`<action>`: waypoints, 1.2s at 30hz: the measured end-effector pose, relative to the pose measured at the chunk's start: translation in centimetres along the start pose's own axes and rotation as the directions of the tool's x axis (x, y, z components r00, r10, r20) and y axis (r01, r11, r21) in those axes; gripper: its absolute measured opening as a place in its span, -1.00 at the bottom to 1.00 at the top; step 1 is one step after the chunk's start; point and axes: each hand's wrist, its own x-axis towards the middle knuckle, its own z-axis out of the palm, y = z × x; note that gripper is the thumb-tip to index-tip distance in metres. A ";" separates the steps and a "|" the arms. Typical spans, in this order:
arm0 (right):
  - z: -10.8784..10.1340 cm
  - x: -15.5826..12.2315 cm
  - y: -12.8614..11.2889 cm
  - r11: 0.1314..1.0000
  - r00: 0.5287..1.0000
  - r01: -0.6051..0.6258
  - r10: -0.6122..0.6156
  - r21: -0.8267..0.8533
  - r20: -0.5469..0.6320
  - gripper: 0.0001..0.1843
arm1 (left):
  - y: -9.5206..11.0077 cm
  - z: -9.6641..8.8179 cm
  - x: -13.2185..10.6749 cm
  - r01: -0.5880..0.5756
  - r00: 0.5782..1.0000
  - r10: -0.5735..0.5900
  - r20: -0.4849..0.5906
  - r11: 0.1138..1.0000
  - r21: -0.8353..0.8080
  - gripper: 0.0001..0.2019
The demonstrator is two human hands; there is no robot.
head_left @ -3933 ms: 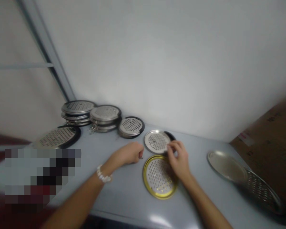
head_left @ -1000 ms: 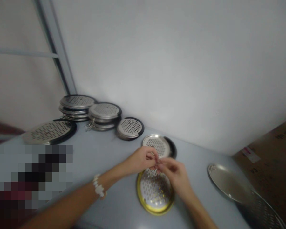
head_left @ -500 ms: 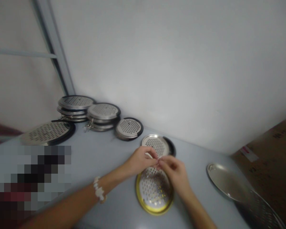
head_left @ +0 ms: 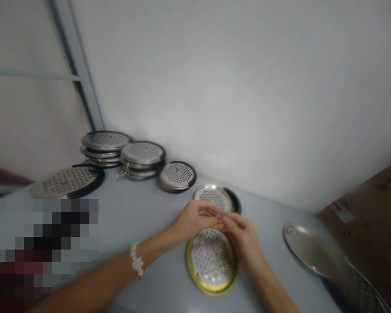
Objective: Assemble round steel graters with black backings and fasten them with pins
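Observation:
Low in the middle of the table lies a round perforated metal grater (head_left: 212, 256) with a yellow rim. Above its far edge my left hand (head_left: 198, 219) and my right hand (head_left: 243, 232) meet fingertip to fingertip. Both are closed in a pinch around something too small and blurred to name. Just behind my fingers lies another round grater (head_left: 211, 195) with a black edge grip, its near part covered by my hands. My left wrist wears a pale beaded bracelet (head_left: 137, 261).
Against the wall on the left stand two stacks of round graters (head_left: 106, 141) (head_left: 142, 153). Single graters (head_left: 177, 176) (head_left: 67, 181) lie close by. To the right are a plain metal disc (head_left: 313, 250) and a darker perforated one (head_left: 355, 289), beside a cardboard box (head_left: 374, 230).
My fingertips have shifted slightly and my right hand sits a little further right. Both hands stay together in a pinch. The yellow-rimmed grater stays in place on the table.

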 end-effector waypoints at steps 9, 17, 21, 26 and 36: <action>0.6 -0.2 -1.2 0.938 0.986 0.138 -0.162 -0.319 -0.047 -0.69 | 0.7 0.3 -0.8 -0.223 0.974 0.226 0.037 0.904 0.364 -0.84; 0.2 -0.1 -1.2 0.881 0.982 0.190 -0.178 -0.433 0.069 -0.70 | 1.1 0.2 -1.0 -0.270 0.961 0.219 0.168 0.874 0.405 -0.89; 0.0 -0.1 -0.9 0.830 0.969 0.239 -0.235 -0.505 0.072 -0.68 | 0.8 0.3 -1.0 -0.278 0.961 0.244 0.134 0.850 0.447 -0.93; 0.2 -0.6 -0.5 0.683 0.925 0.344 -0.364 -0.645 0.108 -0.68 | 0.6 0.2 -1.0 -0.321 0.941 0.326 0.092 0.773 0.547 -0.91; 0.2 -0.4 -0.5 0.768 0.957 0.268 -0.279 -0.582 0.073 -0.65 | -0.5 0.1 -1.0 -0.360 0.904 0.423 0.064 0.670 0.649 -0.89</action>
